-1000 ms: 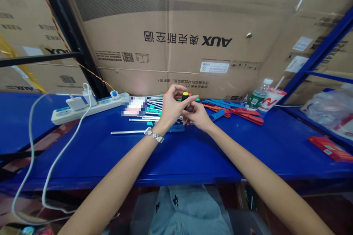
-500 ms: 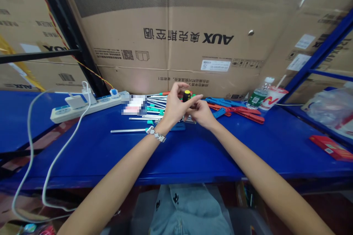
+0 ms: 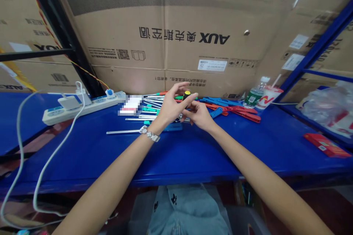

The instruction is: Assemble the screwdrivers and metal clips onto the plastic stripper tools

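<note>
A screwdriver with a black handle and yellow end point(image 3: 187, 94) stands upright between my hands, its lower part hidden. My left hand point(image 3: 170, 107), with a silver bracelet at its wrist, holds the handle between thumb and fingers. Close beside it, my right hand point(image 3: 201, 118) is closed, fingertips pinched together under the left thumb; what they grip is hidden. A small shiny metal piece point(image 3: 179, 118) shows below the left palm. Behind and left of the hands lie several metal rods point(image 3: 134, 119) with green parts, and a blue-handled tool point(image 3: 173, 127) lies under the left hand.
Blue and red plastic clamp-like pieces point(image 3: 242, 112) lie right of my hands. Farther right stand a bottle point(image 3: 252, 97) and a paper cup point(image 3: 268, 97); a red box point(image 3: 327, 145) lies near the right edge. A power strip point(image 3: 82, 108) with white cables sits left. A large carton point(image 3: 116, 25) stands behind.
The view has shifted slightly, so the scene sits a little farther left. My right fingers have shifted a little near the screwdriver; the left hand keeps its hold.
</note>
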The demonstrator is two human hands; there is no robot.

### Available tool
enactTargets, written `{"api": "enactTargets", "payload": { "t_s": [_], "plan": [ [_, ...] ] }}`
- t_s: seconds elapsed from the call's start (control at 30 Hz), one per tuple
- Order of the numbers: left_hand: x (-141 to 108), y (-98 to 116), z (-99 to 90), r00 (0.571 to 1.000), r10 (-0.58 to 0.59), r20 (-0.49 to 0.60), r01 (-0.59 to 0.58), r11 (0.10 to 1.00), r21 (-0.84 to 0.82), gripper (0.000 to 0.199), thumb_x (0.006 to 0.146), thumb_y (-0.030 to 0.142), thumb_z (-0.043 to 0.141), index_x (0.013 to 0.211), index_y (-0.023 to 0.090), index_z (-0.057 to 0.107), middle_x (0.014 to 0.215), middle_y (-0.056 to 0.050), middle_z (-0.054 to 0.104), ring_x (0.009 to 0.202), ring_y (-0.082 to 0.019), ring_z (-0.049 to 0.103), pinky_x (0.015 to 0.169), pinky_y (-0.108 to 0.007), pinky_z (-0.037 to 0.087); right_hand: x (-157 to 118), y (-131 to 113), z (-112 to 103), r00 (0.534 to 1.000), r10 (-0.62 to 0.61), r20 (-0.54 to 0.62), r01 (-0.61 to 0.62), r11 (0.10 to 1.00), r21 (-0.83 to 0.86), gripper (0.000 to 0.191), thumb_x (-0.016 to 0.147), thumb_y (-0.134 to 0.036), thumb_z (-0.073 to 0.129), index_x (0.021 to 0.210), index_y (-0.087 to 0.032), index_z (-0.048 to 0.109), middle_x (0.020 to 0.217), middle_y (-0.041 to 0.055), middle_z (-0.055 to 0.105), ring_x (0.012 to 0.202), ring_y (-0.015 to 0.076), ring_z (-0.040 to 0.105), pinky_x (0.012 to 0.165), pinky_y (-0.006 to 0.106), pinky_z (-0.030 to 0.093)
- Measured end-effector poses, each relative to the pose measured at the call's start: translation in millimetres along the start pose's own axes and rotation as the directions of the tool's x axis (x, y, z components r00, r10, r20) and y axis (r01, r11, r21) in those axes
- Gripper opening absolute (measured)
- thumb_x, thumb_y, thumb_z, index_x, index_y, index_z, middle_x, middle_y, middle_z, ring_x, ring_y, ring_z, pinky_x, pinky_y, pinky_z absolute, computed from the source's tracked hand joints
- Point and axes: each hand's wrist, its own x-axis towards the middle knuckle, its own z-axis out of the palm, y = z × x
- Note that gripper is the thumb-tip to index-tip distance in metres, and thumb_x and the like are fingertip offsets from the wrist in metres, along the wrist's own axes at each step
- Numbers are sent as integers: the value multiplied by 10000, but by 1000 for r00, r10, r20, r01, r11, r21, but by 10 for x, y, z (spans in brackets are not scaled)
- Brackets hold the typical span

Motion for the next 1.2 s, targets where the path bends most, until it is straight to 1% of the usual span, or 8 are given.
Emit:
{"api": "enactTargets", "payload": {
  "t_s": [0.13,0.27,0.4,0.63,0.8,0.9,1.03,1.2],
  "plan": [
    [-30,4,87,984,12,-176,-12,1000,0,323,780,401,848,908,177,654,926,-58,750,869,-184,706,800,-306,556,60,108,129,995,-44,-93,44,999,-2,405,733,-471,835,827,-224,529,664,-47,552,463,137,591,433,281,487],
    [-34,27,6,999,-18,42,21,997,-77,296,928,449,680,1021,169,708,1010,-94,774,913,-202,730,846,-332,580,15,50,87,996,-43,-79,41,999,-25,447,773,-495,803,1048,-233,567,814,-5,611,520,131,586,425,266,456],
    [-24,14,-81,972,-38,231,54,996,-67,367,1009,445,550,1242,193,679,1167,-120,760,1080,-224,717,990,-392,550,-15,-59,-33,997,-35,66,38,999,-39,365,854,-552,694,988,-216,645,698,-14,563,504,121,496,409,254,409],
    [-36,40,69,996,10,-93,-6,999,46,290,843,406,795,999,173,719,1029,-93,770,977,-219,730,828,-323,578,122,67,100,983,-94,-155,88,995,-44,375,699,-481,832,785,-202,597,616,-24,550,554,157,559,498,288,461],
    [-44,42,34,998,-19,58,17,1000,24,315,974,447,616,1081,175,735,1055,-107,783,974,-232,733,841,-353,597,58,2,55,999,-31,-20,31,999,15,493,758,-543,803,1076,-206,632,636,-36,586,493,140,543,437,271,457],
    [-47,-6,-19,987,-49,154,47,999,13,414,1027,498,493,1210,181,688,1170,-128,761,1037,-252,720,863,-390,603,0,-80,-37,990,-12,141,16,999,-28,406,824,-581,735,953,-203,661,637,-12,592,536,154,573,406,254,444],
    [-66,-70,-151,992,-36,124,27,997,74,378,1021,490,494,1155,191,684,1229,-122,733,1166,-245,669,993,-394,538,27,-89,-50,994,-24,106,26,999,-22,398,779,-558,791,873,-203,638,644,-24,591,501,128,545,379,237,407],
    [-266,-163,-452,996,-35,78,4,932,363,158,922,333,585,954,193,651,908,-68,718,846,-210,670,792,-371,537,126,-12,75,1000,21,8,-21,999,45,469,699,-508,867,964,-219,610,662,-35,646,436,118,539,400,265,441]
  ]
}}
